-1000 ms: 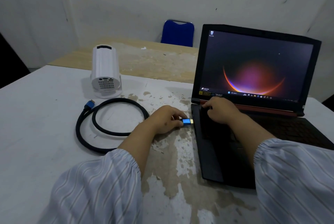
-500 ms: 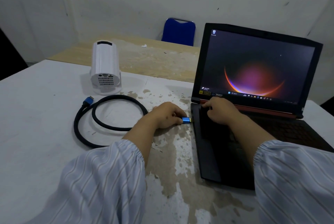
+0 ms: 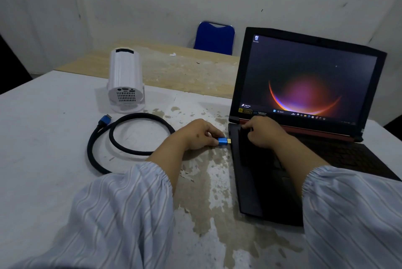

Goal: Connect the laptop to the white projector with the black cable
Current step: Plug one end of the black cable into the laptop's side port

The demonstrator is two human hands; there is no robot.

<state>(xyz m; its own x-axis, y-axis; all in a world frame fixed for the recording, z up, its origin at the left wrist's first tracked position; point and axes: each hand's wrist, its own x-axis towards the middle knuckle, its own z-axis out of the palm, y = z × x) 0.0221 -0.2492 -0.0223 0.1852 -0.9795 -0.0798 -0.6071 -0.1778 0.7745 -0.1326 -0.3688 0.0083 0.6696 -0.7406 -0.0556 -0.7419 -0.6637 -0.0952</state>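
Observation:
My left hand (image 3: 196, 135) grips the blue plug (image 3: 224, 141) of the black cable (image 3: 95, 138), its gold tip right at the left edge of the open black laptop (image 3: 304, 86). Whether the tip is inside a port I cannot tell. My right hand (image 3: 264, 131) presses down on the laptop's base near the hinge, fingers bent, holding nothing. The cable lies looped on the table, and its other blue plug (image 3: 104, 120) rests free in front of the white projector (image 3: 125, 81). The projector's rear ports and grille face me.
The white table (image 3: 43, 138) has worn, peeling patches in its middle. Behind it stands a wooden table (image 3: 174, 68), with a blue chair (image 3: 214, 37) against the wall. My striped sleeves fill the lower part of the view.
The plug in my left hand has crept right, from a small gap to the laptop's left edge. My right hand stays on the laptop base.

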